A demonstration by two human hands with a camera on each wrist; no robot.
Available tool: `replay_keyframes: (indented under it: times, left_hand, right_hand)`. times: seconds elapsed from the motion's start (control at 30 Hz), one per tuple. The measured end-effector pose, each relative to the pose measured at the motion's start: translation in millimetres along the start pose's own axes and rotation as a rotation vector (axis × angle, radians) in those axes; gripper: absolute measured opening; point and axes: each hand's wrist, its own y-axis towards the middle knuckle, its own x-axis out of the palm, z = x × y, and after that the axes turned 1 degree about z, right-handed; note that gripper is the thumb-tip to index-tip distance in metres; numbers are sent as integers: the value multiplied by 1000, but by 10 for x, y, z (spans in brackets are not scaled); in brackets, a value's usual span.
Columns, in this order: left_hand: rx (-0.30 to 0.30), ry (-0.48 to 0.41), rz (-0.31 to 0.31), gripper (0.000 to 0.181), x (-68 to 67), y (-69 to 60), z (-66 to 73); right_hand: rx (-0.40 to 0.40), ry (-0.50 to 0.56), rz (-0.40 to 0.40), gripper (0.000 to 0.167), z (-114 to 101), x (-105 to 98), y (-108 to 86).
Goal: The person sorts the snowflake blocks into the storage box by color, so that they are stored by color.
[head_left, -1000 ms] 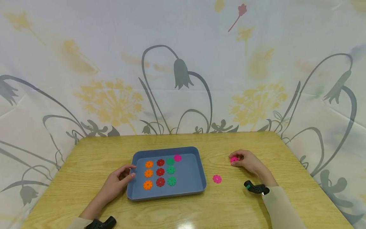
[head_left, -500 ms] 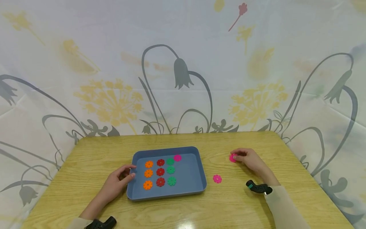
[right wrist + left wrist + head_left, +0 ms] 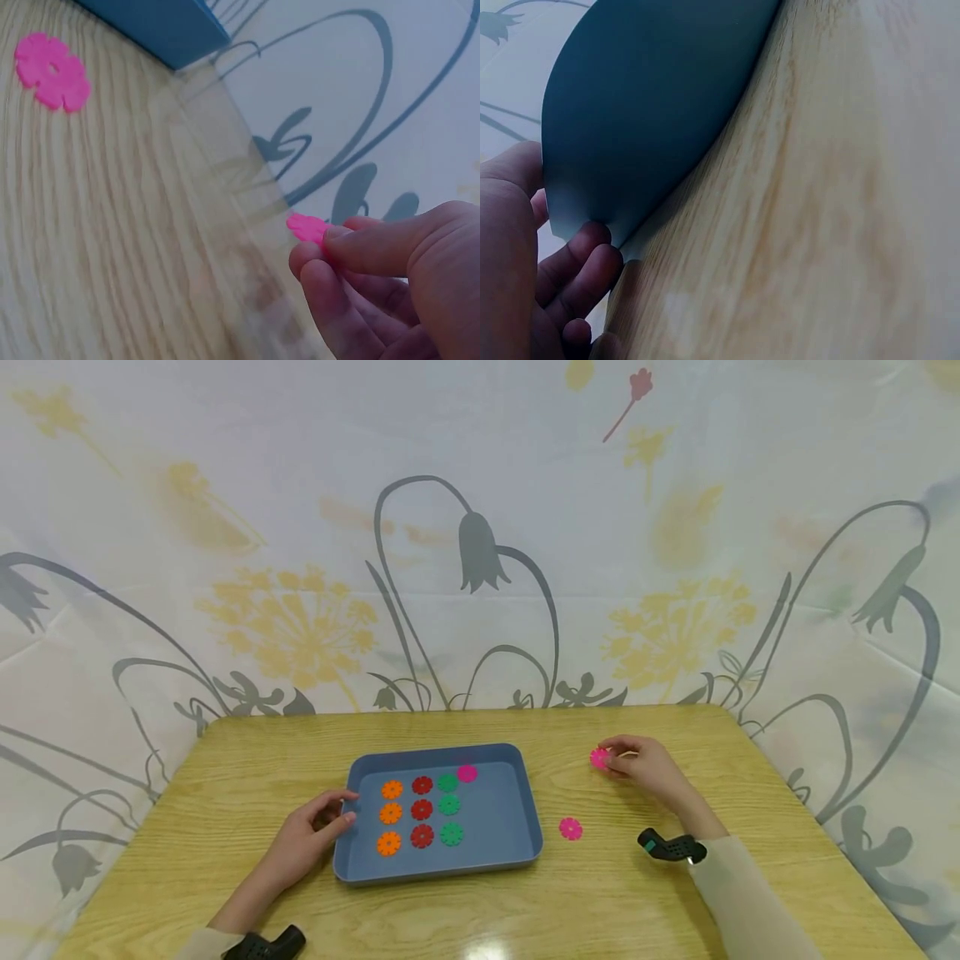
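Observation:
My right hand [image 3: 645, 768] pinches a pink notched plastic disc [image 3: 599, 758] between thumb and fingers, above the table to the right of the tray; the right wrist view shows this disc [image 3: 306, 227] tilted, partly covered by the fingertips. At the left side of the blue tray [image 3: 495, 865], my left hand [image 3: 306, 835] grips the rim, its thumb and a finger reaching over the edge. Other fingers [image 3: 589, 274] curl against the tray's outer wall [image 3: 645, 112] in the left wrist view. Inside lie columns of orange discs [image 3: 391, 813], red discs [image 3: 422, 810] and green discs [image 3: 449, 805], plus one pink disc [image 3: 467, 773].
Another pink disc [image 3: 571, 829] lies flat on the wooden table [image 3: 600, 902], just right of the tray. Behind the table hangs a pale flower-patterned cloth [image 3: 480, 635]. A dark wrist device [image 3: 672, 847] is strapped on the right arm.
With the pink disc in its fingers, my right hand has moved slightly up and to the left, away from its earlier spot. The left hand and tray stay put.

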Motion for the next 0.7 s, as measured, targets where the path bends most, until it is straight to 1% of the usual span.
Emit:
replay_keyframes:
  times: [0.1, 0.33, 0.43, 0.57, 0.7]
  left_hand:
    - [-4, -4, -4, 31, 3, -1, -2]
    - [-8, -6, -2, 32, 12, -1, -10]
    - [-12, -3, 1, 32, 10, 3, -6]
    - [-11, 0, 0, 32, 4, 5, 6]
    - [-6, -4, -2, 31, 4, 0, 23]
  right_hand:
    - [-11, 24, -24, 30, -95, 37, 10]
    - [-73, 15, -66, 29, -258, 160, 125]
    - [-80, 18, -81, 28, -331, 249, 195]
    - [-93, 15, -98, 26, -481, 385, 262]
    - [-125, -9, -125, 26, -614, 534, 323]
